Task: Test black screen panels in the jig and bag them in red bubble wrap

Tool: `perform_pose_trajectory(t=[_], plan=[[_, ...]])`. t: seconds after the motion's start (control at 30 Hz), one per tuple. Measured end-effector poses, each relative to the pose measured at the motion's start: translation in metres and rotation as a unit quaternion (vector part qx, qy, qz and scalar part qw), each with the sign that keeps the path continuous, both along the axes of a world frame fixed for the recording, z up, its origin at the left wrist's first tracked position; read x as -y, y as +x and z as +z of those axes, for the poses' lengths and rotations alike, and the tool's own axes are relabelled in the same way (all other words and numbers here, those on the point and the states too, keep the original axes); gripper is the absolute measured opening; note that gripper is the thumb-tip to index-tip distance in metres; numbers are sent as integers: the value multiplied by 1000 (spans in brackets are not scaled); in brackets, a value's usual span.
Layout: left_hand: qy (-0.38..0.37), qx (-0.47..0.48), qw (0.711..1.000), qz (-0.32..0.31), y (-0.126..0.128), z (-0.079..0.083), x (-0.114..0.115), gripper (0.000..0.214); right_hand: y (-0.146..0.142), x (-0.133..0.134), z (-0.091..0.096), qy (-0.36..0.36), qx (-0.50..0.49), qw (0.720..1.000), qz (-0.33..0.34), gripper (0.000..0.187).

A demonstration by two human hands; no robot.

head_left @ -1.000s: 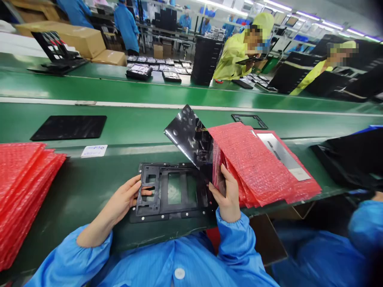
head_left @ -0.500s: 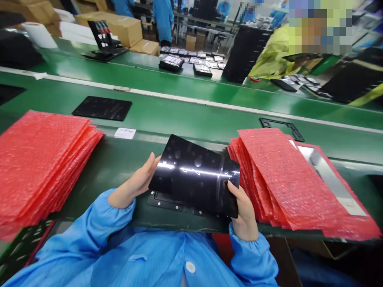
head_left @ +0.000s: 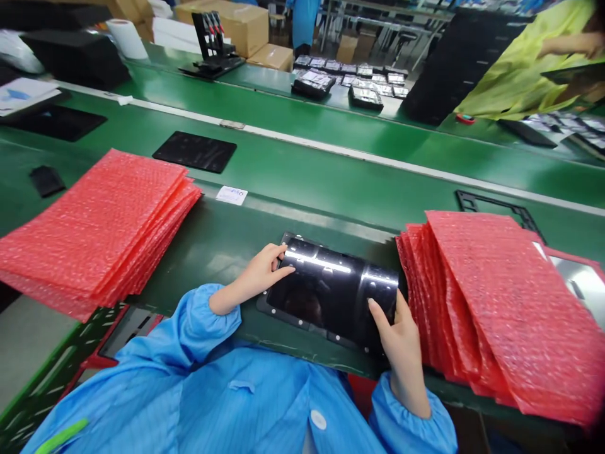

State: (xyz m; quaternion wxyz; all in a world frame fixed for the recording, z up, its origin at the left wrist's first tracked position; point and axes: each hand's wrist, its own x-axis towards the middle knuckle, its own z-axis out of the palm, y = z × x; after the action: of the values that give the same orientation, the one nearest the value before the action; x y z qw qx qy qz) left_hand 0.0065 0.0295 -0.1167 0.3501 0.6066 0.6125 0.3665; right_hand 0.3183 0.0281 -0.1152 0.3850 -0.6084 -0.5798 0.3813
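Note:
A glossy black flexible panel (head_left: 331, 293) bows slightly between my hands and lies over a black holed jig (head_left: 302, 325), hiding its opening. Only the jig's left and lower edges show, with white dots along them. My left hand (head_left: 259, 274) curls its fingers over the panel's left end. My right hand (head_left: 399, 334) grips the right end, with the thumb and fingertips on the glossy face. To the right, a stack of red bubble bags (head_left: 501, 302) stands close to my right hand.
Another red bubble bag stack (head_left: 99, 233) lies left of the jig, near a white label (head_left: 231, 195). A black sheet (head_left: 195, 151) and black frame (head_left: 496, 205) lie on the green belt. A co-worker in a yellow-green gown (head_left: 515, 69) stands beyond the far belt.
The panel has come down from a raised tilt and now covers the jig. My view has swung, shifting the belt and stacks across the picture.

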Motion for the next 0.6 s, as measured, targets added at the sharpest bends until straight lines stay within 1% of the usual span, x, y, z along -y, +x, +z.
perform_pose_trajectory(t=[0.47, 0.6], plan=[[-11, -20, 1000, 1, -1, -3, -2, 41, -2, 0, -6, 0, 35, 999, -13, 75], [-14, -49, 999, -5, -1, -1, -1, 43, -1, 1, -8, 0, 44, 999, -16, 75]])
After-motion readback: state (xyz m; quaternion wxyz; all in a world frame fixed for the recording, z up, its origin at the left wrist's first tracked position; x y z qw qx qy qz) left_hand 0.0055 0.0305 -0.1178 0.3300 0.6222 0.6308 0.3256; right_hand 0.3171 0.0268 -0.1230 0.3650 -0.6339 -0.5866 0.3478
